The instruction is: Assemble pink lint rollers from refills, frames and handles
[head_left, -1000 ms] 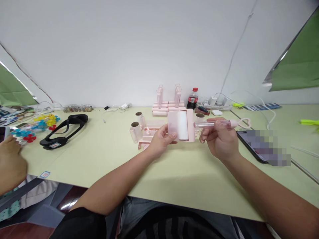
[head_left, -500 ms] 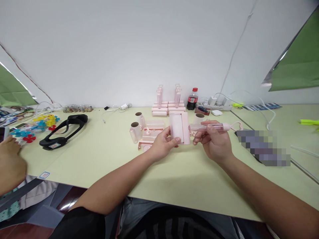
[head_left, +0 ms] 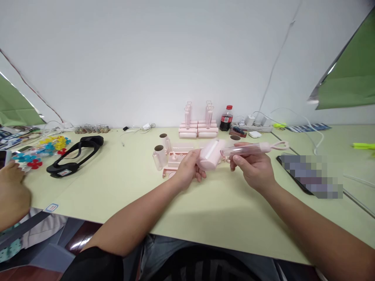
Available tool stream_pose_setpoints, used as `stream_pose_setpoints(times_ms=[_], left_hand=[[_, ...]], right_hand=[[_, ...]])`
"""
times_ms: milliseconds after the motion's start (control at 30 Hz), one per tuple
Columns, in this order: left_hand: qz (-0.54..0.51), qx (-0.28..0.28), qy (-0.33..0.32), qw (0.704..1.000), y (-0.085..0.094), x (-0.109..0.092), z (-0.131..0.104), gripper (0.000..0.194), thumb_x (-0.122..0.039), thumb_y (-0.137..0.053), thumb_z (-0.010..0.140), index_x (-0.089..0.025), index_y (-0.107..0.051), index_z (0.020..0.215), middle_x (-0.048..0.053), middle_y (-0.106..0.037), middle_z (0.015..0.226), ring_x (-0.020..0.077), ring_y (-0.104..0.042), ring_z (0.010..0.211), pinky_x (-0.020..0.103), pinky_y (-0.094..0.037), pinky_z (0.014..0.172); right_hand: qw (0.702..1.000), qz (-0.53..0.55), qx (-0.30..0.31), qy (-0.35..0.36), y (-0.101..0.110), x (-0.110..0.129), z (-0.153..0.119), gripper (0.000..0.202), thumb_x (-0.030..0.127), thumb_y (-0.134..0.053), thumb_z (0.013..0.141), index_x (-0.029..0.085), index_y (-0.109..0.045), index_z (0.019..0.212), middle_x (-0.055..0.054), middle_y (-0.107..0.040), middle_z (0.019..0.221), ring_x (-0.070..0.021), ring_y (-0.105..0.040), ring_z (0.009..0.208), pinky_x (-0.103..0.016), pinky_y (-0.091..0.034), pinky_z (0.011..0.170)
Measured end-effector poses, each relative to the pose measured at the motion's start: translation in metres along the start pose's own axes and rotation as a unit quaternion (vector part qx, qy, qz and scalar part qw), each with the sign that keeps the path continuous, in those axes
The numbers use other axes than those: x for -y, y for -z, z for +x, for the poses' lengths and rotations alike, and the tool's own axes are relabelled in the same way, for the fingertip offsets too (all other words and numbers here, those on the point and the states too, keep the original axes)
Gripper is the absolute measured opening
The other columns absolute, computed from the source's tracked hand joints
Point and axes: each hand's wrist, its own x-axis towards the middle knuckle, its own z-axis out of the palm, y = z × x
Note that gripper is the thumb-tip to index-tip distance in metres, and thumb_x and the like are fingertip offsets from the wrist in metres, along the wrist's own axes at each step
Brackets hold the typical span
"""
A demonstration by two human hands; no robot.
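Note:
My left hand [head_left: 189, 168] is closed on the pink lint roller head [head_left: 210, 156], a rounded cover with a white roll seen earlier inside. My right hand [head_left: 256, 169] grips a clear pink handle [head_left: 241, 150] with a heart-shaped loop at its outer end. The handle's inner end meets or overlaps the head's right side; I cannot tell whether they are joined. Behind my left hand lie open pink casing parts [head_left: 177, 158], partly hidden. To their left stand paper rolls [head_left: 160, 154] with brown cores, beside clear pink handles [head_left: 157, 160].
Several complete lint rollers [head_left: 208, 130] stand by the wall, next to a cola bottle [head_left: 226, 118]. A phone [head_left: 310, 175] lies right of my right hand. At left are a black headset strap [head_left: 74, 158], colourful flower pieces [head_left: 48, 148] and another person's hand [head_left: 13, 191].
My left hand has turned the roller head, so its rounded cover shows instead of its open side with the white roll. My right hand's grip on the handle has shifted, fingers now beneath.

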Motion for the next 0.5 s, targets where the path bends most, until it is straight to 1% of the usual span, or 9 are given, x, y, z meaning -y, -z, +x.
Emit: stream_pose_setpoints(times_ms=[67, 100, 167, 267, 333, 400, 433, 500], left_hand=[[0.004, 0.030, 0.032, 0.999, 0.0006, -0.0007, 0.0001, 0.072, -0.075, -0.027, 0.086, -0.013, -0.058, 0.104, 0.002, -0.061, 0.061, 0.0089, -0.047, 0.036, 0.020, -0.029, 0.033], [0.012, 0.046, 0.043, 0.998, 0.0007, -0.0004, 0.0000, 0.075, -0.076, -0.022, 0.086, -0.012, -0.059, 0.096, 0.003, -0.062, 0.062, 0.0080, -0.045, 0.035, 0.020, -0.026, 0.032], [0.039, 0.065, 0.056, 0.996, 0.0005, 0.0009, -0.0004, 0.074, -0.077, -0.023, 0.085, -0.013, -0.059, 0.087, 0.005, -0.064, 0.065, 0.0067, -0.042, 0.034, 0.021, -0.025, 0.032], [0.093, 0.060, 0.050, 0.993, 0.0000, 0.0031, -0.0011, 0.063, -0.073, -0.032, 0.085, -0.015, -0.056, 0.081, 0.004, -0.063, 0.067, 0.0064, -0.042, 0.034, 0.021, -0.025, 0.032], [0.141, 0.039, 0.025, 0.989, 0.0008, 0.0039, -0.0014, 0.057, -0.070, -0.035, 0.087, -0.017, -0.054, 0.078, 0.002, -0.063, 0.069, 0.0065, -0.043, 0.037, 0.021, -0.028, 0.035], [0.205, 0.006, -0.018, 0.978, 0.0026, 0.0044, -0.0014, 0.051, -0.065, -0.037, 0.090, -0.018, -0.054, 0.077, 0.002, -0.063, 0.074, 0.0071, -0.047, 0.043, 0.021, -0.035, 0.042], [0.240, -0.011, -0.047, 0.970, 0.0037, 0.0047, -0.0015, 0.049, -0.062, -0.038, 0.091, -0.018, -0.056, 0.079, 0.002, -0.064, 0.078, 0.0081, -0.051, 0.048, 0.022, -0.039, 0.047], [0.308, -0.045, -0.116, 0.943, 0.0057, 0.0049, -0.0021, 0.043, -0.057, -0.043, 0.091, -0.019, -0.063, 0.088, 0.004, -0.066, 0.090, 0.0119, -0.056, 0.062, 0.026, -0.045, 0.060]], right_hand=[[0.997, -0.071, -0.016, 0.038, 0.0028, 0.0020, -0.0009, 0.027, 0.037, -0.074, 0.077, 0.022, -0.064, 0.097, 0.000, -0.065, 0.067, -0.0157, -0.058, 0.053, -0.031, -0.049, 0.048], [0.992, -0.111, -0.027, 0.058, 0.0041, 0.0028, -0.0015, 0.023, 0.036, -0.074, 0.077, 0.022, -0.065, 0.093, 0.000, -0.065, 0.068, -0.0159, -0.058, 0.055, -0.031, -0.048, 0.049], [0.977, -0.188, -0.043, 0.091, 0.0065, 0.0043, -0.0022, 0.016, 0.034, -0.074, 0.077, 0.022, -0.066, 0.084, 0.000, -0.064, 0.068, -0.0163, -0.057, 0.058, -0.030, -0.048, 0.052], [0.955, -0.261, -0.049, 0.128, 0.0085, 0.0068, -0.0014, 0.012, 0.033, -0.072, 0.079, 0.023, -0.066, 0.080, 0.000, -0.064, 0.069, -0.0153, -0.055, 0.058, -0.030, -0.046, 0.054], [0.947, -0.283, -0.043, 0.147, 0.0091, 0.0083, 0.0002, 0.012, 0.033, -0.071, 0.080, 0.023, -0.066, 0.078, 0.000, -0.064, 0.071, -0.0150, -0.053, 0.058, -0.030, -0.046, 0.055], [0.940, -0.298, -0.030, 0.164, 0.0095, 0.0091, 0.0017, 0.012, 0.033, -0.071, 0.080, 0.023, -0.065, 0.078, -0.001, -0.063, 0.073, -0.0158, -0.054, 0.060, -0.031, -0.045, 0.056], [0.936, -0.304, -0.025, 0.174, 0.0097, 0.0092, 0.0023, 0.012, 0.033, -0.070, 0.080, 0.023, -0.065, 0.078, -0.001, -0.064, 0.074, -0.0170, -0.056, 0.063, -0.032, -0.046, 0.058], [0.929, -0.314, -0.017, 0.194, 0.0097, 0.0089, 0.0029, 0.010, 0.033, -0.069, 0.080, 0.024, -0.065, 0.080, -0.003, -0.065, 0.076, -0.0205, -0.060, 0.071, -0.034, -0.047, 0.064]])
